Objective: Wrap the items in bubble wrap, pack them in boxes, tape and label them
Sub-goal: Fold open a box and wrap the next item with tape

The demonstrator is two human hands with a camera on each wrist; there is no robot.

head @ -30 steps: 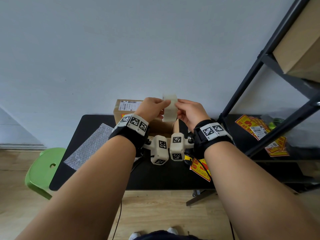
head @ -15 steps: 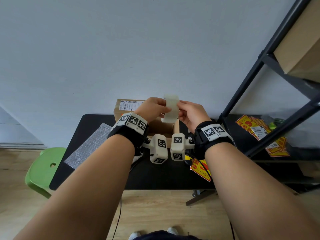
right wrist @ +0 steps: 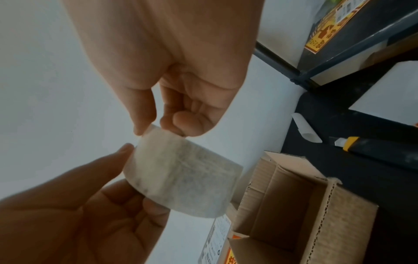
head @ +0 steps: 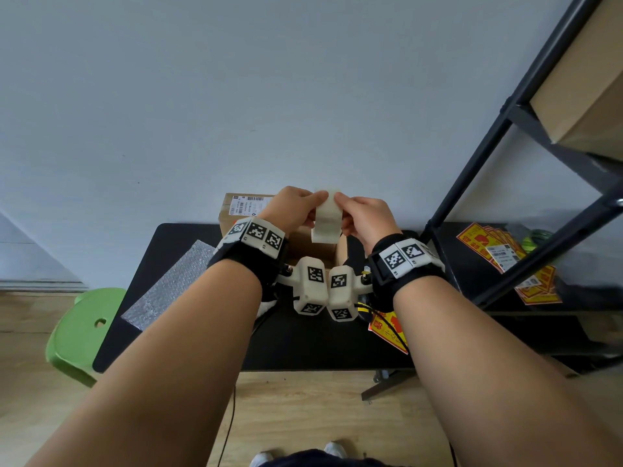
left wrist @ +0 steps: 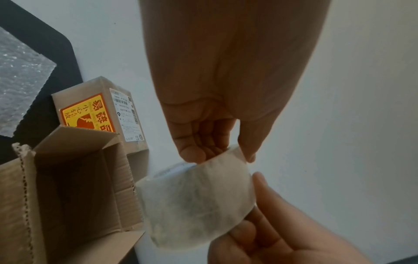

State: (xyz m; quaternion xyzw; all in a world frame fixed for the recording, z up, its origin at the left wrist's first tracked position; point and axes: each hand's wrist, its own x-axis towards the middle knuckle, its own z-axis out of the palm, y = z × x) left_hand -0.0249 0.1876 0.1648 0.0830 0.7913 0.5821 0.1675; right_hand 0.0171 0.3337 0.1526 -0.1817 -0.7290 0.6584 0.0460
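A pale roll of tape (head: 325, 219) is held in the air above an open cardboard box (head: 339, 257) on the black table (head: 188, 237). My left hand (head: 296, 208) pinches the roll's upper edge from the left, thumb and fingers curled on it (left wrist: 221, 157). From the right, my right hand (head: 362, 214) pinches the same edge (right wrist: 162, 130). The roll (left wrist: 196, 201) (right wrist: 181, 178) hangs below the fingertips. The open box (left wrist: 74, 178) (right wrist: 294, 196) shows nothing inside.
A sealed box (head: 249, 203) with a shipping label and a yellow-red sticker (left wrist: 86, 114) stands behind the open one. Bubble wrap (head: 168, 281) lies at the table's left. Stickers (head: 499, 251) lie under a black shelf frame (head: 472, 170). A utility knife (right wrist: 361, 144) lies right; a green stool (head: 81, 328) stands left.
The roll has dipped slightly and tilted between the fingertips. Both hands stay close together above the open box.
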